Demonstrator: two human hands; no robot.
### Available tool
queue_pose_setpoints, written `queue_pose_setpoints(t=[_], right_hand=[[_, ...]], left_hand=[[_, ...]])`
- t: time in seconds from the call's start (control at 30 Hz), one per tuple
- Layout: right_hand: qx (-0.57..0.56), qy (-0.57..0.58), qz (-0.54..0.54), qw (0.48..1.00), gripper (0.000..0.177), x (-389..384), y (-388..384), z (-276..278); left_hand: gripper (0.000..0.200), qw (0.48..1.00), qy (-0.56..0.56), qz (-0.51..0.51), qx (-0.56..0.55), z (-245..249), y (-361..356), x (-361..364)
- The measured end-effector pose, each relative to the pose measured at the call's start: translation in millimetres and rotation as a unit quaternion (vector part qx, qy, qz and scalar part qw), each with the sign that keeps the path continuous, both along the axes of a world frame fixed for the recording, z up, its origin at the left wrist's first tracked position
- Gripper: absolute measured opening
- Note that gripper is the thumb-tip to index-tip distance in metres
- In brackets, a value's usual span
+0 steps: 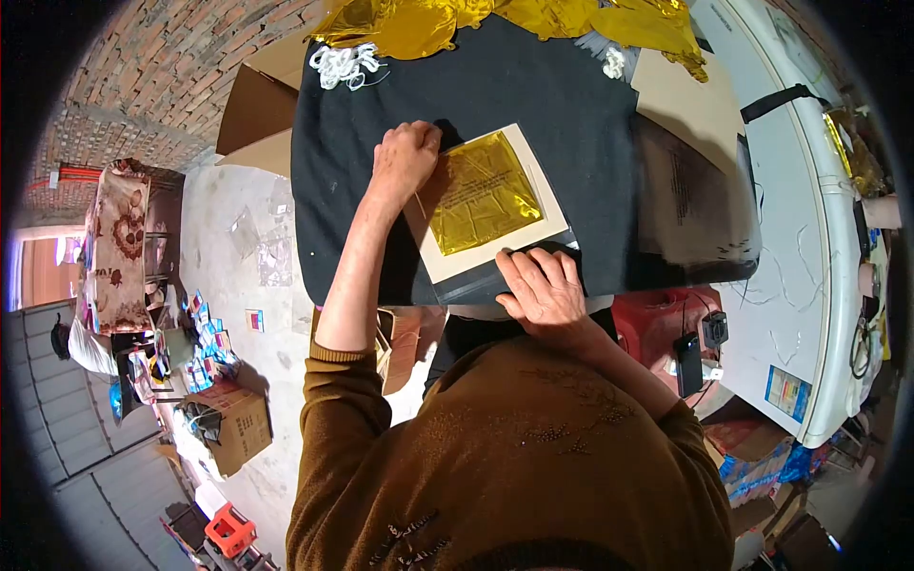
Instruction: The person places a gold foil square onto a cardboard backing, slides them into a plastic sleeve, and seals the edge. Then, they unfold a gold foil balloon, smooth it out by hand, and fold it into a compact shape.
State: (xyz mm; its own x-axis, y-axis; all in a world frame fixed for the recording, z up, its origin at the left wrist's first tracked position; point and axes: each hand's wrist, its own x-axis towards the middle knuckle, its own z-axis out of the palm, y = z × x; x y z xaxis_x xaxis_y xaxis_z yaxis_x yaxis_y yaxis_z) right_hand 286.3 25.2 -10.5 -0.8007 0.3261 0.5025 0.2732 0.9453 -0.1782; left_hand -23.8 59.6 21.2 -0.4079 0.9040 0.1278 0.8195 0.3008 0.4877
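Note:
A flat, clear plastic bag (pixel 466 285) lies on the black cloth. Inside it a cream card (pixel 553 226) backs a folded gold foil sheet (pixel 486 195) with small printed text. My left hand (pixel 405 164) is at the bag's far left side, its fingers curled, and what they hold, if anything, is hidden. Along the near edge of the bag rests my right hand (pixel 543 290), with fingers stretched out and pressing down on the plastic near its right corner.
Black cloth (pixel 362 228) covers the table. Gold foil pieces (pixel 414 29) and a white string bundle (pixel 345 65) sit at its far side. More clear bags (pixel 685 200) lie on the right. A white freezer-like surface (pixel 781 285) and a red stool (pixel 652 328) stand rightward.

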Motion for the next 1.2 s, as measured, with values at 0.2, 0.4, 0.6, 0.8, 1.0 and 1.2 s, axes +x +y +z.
queue_pose_setpoints(t=[0.2,0.4,0.6,0.8,1.0,1.2], right_hand=[[-0.015,-0.026,-0.016,0.999,0.078,-7.2,-0.9,6.0],[-0.006,-0.022,-0.018,1.000,0.085,-8.9,0.8,7.3],[-0.025,-0.043,-0.048,0.998,0.085,-15.3,-2.7,9.2],[-0.042,-0.071,-0.083,0.993,0.082,-23.3,-5.8,14.6],[-0.022,-0.065,-0.081,0.994,0.079,-22.2,-5.0,10.8],[-0.014,-0.036,-0.068,0.997,0.073,-20.5,-2.6,10.0]], left_hand=[[0.038,0.992,0.011,0.003,-0.128,12.1,8.8,1.7],[0.042,0.979,-0.064,0.017,-0.193,28.6,13.4,3.0],[0.041,0.976,-0.139,0.009,-0.168,37.6,5.9,4.0],[0.036,0.979,-0.149,-0.023,-0.138,24.9,5.4,-0.3],[0.031,0.954,-0.255,-0.011,-0.156,36.2,2.3,2.3],[0.028,0.930,-0.326,-0.016,-0.169,32.5,3.9,-9.3]])
